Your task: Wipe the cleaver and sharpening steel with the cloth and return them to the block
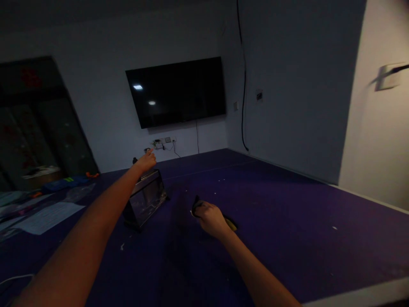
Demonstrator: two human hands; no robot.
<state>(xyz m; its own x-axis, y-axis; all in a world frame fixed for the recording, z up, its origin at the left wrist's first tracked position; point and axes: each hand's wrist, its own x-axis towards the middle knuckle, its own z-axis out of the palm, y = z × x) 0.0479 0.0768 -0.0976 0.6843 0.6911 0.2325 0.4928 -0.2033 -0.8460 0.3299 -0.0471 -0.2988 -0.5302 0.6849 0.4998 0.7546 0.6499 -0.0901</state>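
Observation:
A dark-framed box with a see-through side (148, 200) stands on the purple tabletop (271, 213), left of the middle. My left hand (147, 162) is at its top edge, fingers bent over it with one finger raised; the far side of the grip is hidden. A dark knob-like part shows beside that wrist. My right hand (211, 218) is closed around a dark, soft-looking piece, perhaps a cloth (197, 206), low over the table right of the box. Beneath the right wrist lies a yellow-and-black thing (231, 224), partly covered.
Papers (53, 217), plastic wrap and a blue item with orange ends (65, 183) lie at the left. Small white scraps (334, 227) dot the tabletop. A wall-mounted television (182, 94), sockets (168, 140) and a hanging black cable (244, 94) are behind.

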